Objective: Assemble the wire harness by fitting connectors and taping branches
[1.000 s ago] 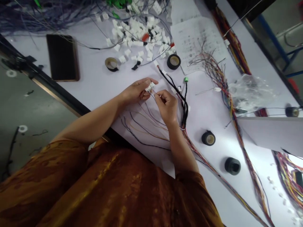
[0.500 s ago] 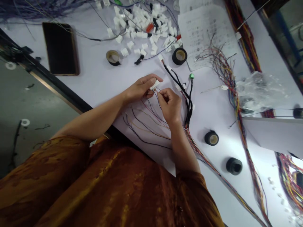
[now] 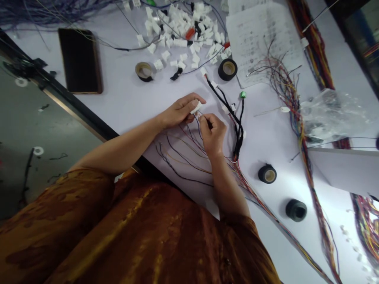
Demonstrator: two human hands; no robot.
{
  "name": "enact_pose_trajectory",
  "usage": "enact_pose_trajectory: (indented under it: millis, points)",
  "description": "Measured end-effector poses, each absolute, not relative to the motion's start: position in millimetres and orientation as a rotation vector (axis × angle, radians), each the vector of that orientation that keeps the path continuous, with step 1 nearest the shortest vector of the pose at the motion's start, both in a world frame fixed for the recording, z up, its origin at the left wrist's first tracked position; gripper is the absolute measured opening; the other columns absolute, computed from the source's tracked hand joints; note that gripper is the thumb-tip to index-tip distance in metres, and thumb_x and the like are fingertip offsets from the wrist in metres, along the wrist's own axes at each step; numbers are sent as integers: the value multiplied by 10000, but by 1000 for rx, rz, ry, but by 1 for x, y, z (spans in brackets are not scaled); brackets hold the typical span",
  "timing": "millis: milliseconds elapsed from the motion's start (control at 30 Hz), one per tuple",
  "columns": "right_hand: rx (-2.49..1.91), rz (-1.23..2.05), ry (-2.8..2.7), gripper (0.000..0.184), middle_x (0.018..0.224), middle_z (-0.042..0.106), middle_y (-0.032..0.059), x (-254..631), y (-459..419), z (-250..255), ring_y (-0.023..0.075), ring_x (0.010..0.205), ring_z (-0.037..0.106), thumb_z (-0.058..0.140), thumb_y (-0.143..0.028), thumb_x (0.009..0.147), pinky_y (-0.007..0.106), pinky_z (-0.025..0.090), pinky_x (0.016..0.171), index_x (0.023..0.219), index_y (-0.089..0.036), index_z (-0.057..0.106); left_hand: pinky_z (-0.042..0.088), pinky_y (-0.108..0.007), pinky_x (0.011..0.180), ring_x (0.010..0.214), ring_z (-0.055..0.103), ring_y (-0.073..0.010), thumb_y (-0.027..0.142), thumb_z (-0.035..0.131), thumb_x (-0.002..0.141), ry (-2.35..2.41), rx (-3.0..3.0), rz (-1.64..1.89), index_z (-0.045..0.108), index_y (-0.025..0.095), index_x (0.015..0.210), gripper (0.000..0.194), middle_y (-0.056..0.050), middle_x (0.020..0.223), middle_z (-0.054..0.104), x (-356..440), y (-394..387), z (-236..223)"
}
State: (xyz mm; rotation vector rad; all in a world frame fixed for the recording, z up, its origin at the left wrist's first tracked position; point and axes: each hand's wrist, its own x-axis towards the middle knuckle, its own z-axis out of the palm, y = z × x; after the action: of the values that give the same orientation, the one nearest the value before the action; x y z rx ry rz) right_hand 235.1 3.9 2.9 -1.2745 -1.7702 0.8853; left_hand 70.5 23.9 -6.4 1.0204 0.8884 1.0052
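Your left grip [image 3: 180, 112] still clasps the white connector [image 3: 196, 107] and your right grip [image 3: 212, 132] still pinches thin wire [image 3: 198, 116], so wiring continues unchanged.

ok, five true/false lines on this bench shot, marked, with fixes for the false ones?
1. A white plug sits in the grip of the left hand. True.
2. Only white pieces show in the heap. False: a red piece lies among them.
3. The right hand pinches at thin wires beside the white plug. True.
4. The right hand holds something green. False: the green plug lies on the table, at the end of a black cable.
5. The phone lies on the table. True.
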Motion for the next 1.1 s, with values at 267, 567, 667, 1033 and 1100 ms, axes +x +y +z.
enact_pose_trajectory:
  millis: [267,567,667,1033,1100]
  points:
    - [-1274,917,-1763,271,715,564,-10,232,0,-2,114,666,473,467,-352,959,277,408,693,746,-199,541,242,-206,429,428,357,-81,368,607,950,938,953,1015,614,183,1016,196,54,557,385,77,19,-1]
    - [-1294,642,-1908,244,776,536,18,233,-3,-10,145,757,505,427,-263,989,285,409,719,758,-219,494,253,-202,454,433,320,-72,409,600,951,949,952,949,615,183,983,228,60,565,368,77,19,4]
    - [-1324,643,-1927,241,782,540,23,233,-4,-9,148,758,507,433,-256,988,283,419,718,760,-219,504,262,-200,449,439,335,-72,442,600,946,940,958,944,607,180,974,264,55,576,392,77,19,2]
    - [-1249,735,-1848,229,785,555,11,236,-1,-15,139,766,524,430,-310,996,307,452,754,797,-224,506,262,-221,481,449,370,-81,293,622,940,1011,822,1012,601,174,922,122,51,580,361,84,16,-1]
    - [-1243,709,-1871,253,779,553,13,237,-1,-16,137,760,512,408,-309,1007,311,457,753,780,-234,490,266,-222,488,461,387,-84,282,652,921,1016,820,1022,604,175,940,119,50,583,362,84,15,-3]
